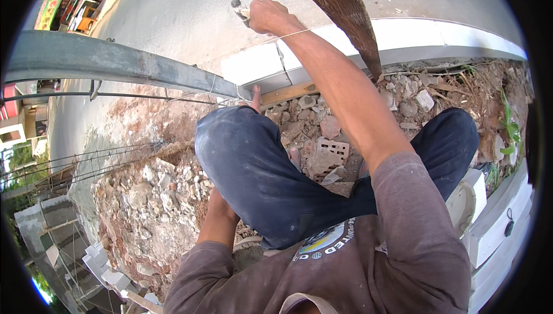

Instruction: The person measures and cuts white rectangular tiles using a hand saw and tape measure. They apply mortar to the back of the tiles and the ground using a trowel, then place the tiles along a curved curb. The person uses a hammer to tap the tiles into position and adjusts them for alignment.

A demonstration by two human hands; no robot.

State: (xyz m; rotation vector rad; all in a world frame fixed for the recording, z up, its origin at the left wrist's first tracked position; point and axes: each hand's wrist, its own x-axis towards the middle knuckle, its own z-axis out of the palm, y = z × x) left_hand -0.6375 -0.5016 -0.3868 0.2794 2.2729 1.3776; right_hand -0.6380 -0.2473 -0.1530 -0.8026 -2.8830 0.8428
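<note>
Leftmost, a grey metal beam (115, 59); next a tool (242, 14) with a dark round end, seen against the pavement (173, 31) beyond the white blocks (319, 40); then the left hand (256, 99), mostly behind the knee, fingers by the end block, its grip impossible to tell; then the right hand (269, 18), grip closed round the tool; lastly a brown wooden post (345, 11)

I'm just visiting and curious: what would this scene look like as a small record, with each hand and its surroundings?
Right hand: closed around a small tool with a dark round end; exact kind unclear
Left hand: mostly hidden by the left knee; a finger shows by the end of the white blocks
Blocks: laid in a row
Left side: grey metal beam
Ground: rubble, perforated brick
</note>
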